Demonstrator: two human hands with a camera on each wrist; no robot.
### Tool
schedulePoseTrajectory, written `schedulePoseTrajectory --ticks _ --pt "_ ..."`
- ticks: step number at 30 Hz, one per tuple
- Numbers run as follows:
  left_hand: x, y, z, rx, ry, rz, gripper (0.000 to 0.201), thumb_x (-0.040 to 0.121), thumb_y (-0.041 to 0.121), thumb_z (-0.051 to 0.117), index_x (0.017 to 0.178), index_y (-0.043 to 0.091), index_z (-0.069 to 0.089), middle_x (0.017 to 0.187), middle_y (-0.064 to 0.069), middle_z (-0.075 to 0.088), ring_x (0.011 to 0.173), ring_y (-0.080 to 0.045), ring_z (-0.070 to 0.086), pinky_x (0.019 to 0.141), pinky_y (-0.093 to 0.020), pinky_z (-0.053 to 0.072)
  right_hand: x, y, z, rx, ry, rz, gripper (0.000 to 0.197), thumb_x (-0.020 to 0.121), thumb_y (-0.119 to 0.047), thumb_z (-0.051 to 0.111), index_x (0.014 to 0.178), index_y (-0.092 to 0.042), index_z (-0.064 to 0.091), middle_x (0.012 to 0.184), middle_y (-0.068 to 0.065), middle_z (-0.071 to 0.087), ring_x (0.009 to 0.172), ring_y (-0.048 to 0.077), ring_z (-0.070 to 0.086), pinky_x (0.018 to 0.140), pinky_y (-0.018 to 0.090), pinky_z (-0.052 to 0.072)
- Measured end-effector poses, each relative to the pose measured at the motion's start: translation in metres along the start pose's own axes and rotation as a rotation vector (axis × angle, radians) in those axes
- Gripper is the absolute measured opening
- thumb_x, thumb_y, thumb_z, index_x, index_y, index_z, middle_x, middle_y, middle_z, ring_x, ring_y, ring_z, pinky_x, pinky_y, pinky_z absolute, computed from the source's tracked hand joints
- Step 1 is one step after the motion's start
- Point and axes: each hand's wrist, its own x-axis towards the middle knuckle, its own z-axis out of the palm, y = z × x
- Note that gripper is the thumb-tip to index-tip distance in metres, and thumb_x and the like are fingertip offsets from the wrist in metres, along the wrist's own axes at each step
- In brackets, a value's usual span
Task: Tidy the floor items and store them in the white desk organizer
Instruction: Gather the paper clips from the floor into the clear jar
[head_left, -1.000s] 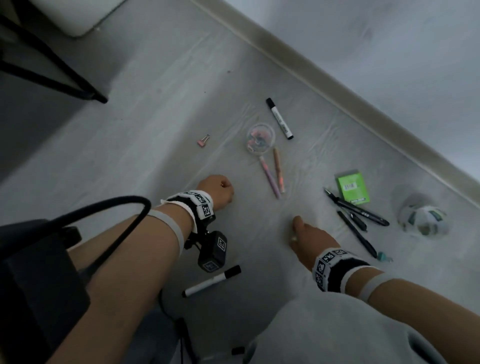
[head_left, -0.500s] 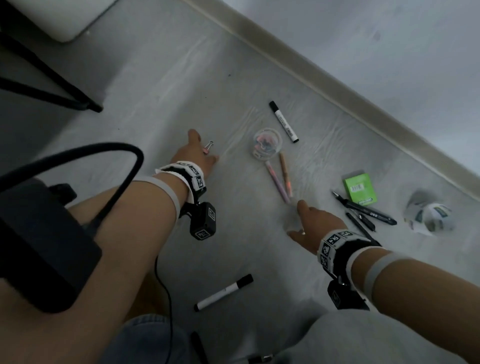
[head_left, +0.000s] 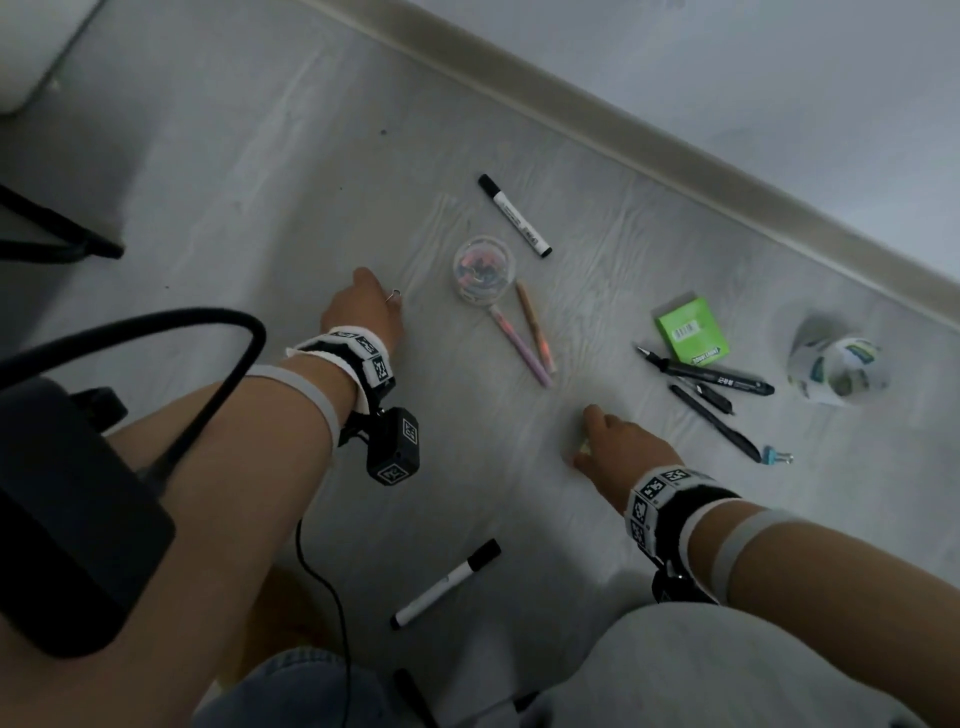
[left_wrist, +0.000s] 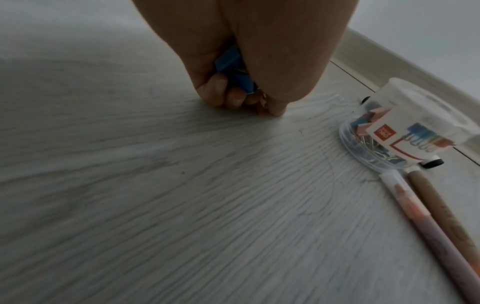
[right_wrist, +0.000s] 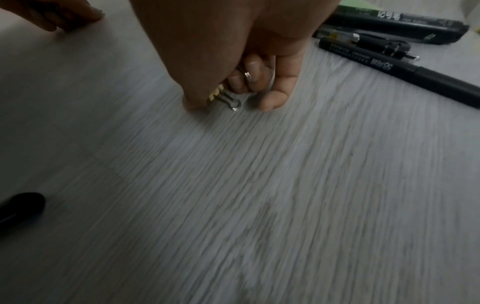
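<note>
Matt woodgrain floor (head_left: 291, 171); clear plastic tub (head_left: 483, 268).

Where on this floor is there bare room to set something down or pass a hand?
Bare floor lies left of the left hand toward the black chair leg, and between the right hand and near marker. It is crowded around the green box and black pens.

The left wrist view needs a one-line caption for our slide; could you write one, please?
Left hand grips blue clips at the floor, beside a clip tub.
</note>
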Motion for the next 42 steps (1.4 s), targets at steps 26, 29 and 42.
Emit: schedulePoseTrajectory --ticks 26,29,42 --pt "-0.146 0.156 0.080 -1.049 -0.987 -0.380 0.024 0.091 0.022 0.051 0.069 0.013 0.055 0.061 -0.005 0.053 0.055 -0.019 0.052 0.051 -0.024 0.047 -0.044 0.029 -0.047 0.265 0.500 -0.336 0.024 0.096 -0.034 0.048 0.105 -0.012 0.051 0.103 0.008 0.054 0.089 0.029 0.054 0.075 0.040 0.044" --pt "-0.151 0.173 0.077 -1.055 -1.101 -0.387 0.024 0.090 0.018 0.051 0.072 0.008 0.061 0.062 -0.007 0.060 0.056 -0.019 0.059 0.054 -0.025 0.049 -0.060 0.050 -0.039 0.125 0.614 -0.305 0.038 0.090 -0.043 0.052 0.116 -0.015 0.053 0.110 0.004 0.055 0.101 0.025 0.051 0.089 0.039 0.042" --pt "-0.148 0.192 0.084 -0.904 -1.067 -0.259 0.031 0.097 0.030 0.059 0.072 0.012 0.059 0.064 -0.003 0.059 0.048 -0.010 0.055 0.038 -0.016 0.038 -0.082 0.159 0.024 0.370 0.509 0.453 0.043 0.084 -0.012 0.058 0.126 -0.014 0.047 0.122 0.010 0.047 0.107 0.033 0.053 0.085 0.043 0.051"
